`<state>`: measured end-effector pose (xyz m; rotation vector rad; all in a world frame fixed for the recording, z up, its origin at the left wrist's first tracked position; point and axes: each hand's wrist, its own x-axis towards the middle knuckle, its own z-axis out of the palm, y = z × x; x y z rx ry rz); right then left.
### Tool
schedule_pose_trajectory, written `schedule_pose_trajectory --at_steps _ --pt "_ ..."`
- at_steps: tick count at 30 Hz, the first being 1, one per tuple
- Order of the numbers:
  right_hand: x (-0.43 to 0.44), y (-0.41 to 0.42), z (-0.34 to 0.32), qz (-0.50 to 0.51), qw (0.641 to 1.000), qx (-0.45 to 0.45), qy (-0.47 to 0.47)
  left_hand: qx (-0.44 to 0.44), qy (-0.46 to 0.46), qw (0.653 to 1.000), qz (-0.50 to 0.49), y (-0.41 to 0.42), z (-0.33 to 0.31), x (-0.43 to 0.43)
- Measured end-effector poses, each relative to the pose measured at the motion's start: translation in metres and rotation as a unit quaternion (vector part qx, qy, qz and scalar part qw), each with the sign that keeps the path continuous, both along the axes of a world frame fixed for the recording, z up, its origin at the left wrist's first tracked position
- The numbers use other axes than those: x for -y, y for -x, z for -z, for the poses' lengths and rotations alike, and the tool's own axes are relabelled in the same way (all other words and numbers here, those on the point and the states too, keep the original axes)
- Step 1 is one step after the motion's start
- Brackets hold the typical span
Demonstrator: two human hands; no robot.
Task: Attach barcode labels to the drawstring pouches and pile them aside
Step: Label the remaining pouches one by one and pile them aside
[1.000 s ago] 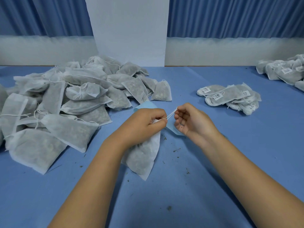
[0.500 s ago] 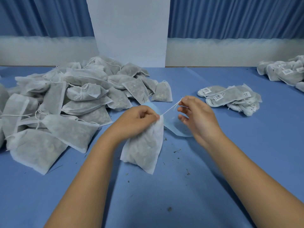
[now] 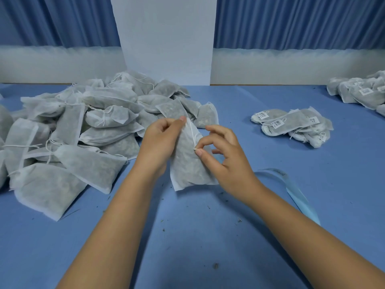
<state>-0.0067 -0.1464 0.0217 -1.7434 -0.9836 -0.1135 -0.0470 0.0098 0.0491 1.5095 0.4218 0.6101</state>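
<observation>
I see a table point(image 3: 198, 236) w/ blue cover, small dark crumbs point(image 3: 216, 265) scattered on it near front & centre. Behind it, blue pleated curtain point(image 3: 291, 21) runs L to R, white band point(image 3: 291, 65) below. Plain white panel point(image 3: 166, 38) stands upright at back centre.

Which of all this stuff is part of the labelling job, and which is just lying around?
Job: left hand, right hand, held pouch, drawstring, unlabelled pile, labelled pile, blue strip (possibly label backing).
Lying about: crumbs, white panel, blue curtain.
</observation>
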Motion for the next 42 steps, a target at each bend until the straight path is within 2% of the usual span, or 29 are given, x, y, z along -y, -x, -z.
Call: schedule_pose_trajectory --at_steps 3,7,9,12,16,20,22,25,28,33,37,42 --pt "0.000 -0.001 -0.004 -0.033 0.998 -0.043 -0.012 0.020 0.000 1.000 -0.022 -0.001 0.001 0.003" --pt "0.000 -0.003 -0.001 -0.032 0.998 -0.040 -0.024 0.006 -0.017 1.000 -0.015 -0.001 0.002 0.006" --pt "0.001 -0.005 0.000 -0.021 0.998 -0.040 -0.038 -0.038 -0.021 0.999 0.018 0.002 0.001 0.003" --pt "0.001 -0.009 0.000 -0.001 0.998 -0.035 -0.053 -0.111 -0.007 0.985 0.129 0.009 -0.003 -0.002" --pt "0.002 -0.010 0.002 0.015 1.000 0.016 -0.011 -0.124 0.007 0.973 0.193 0.011 -0.002 0.000" --pt "0.003 -0.016 -0.001 -0.024 0.995 -0.088 -0.038 -0.116 0.050 0.978 0.165 0.007 0.005 -0.012" --pt "0.004 -0.025 -0.002 0.016 0.990 -0.128 -0.054 -0.124 0.063 0.981 0.132 0.006 0.008 -0.022" --pt "0.003 -0.043 -0.002 0.116 0.985 -0.124 -0.006 -0.138 0.074 0.984 0.085 0.006 0.012 -0.037" --pt "-0.002 -0.058 -0.002 0.155 0.975 -0.134 0.090 -0.159 0.083 0.981 0.067 0.007 0.016 -0.049" --pt "-0.018 -0.063 0.004 0.127 0.959 -0.157 0.200 -0.188 0.103 0.970 0.110 0.007 0.019 -0.052" --pt "-0.029 -0.061 0.005 0.079 0.957 -0.199 0.197 -0.211 0.113 0.961 0.141 0.008 0.021 -0.050" --pt "-0.021 -0.062 0.004 0.012 0.947 -0.234 0.222 -0.177 0.212 0.945 0.173 0.008 0.023 -0.051"
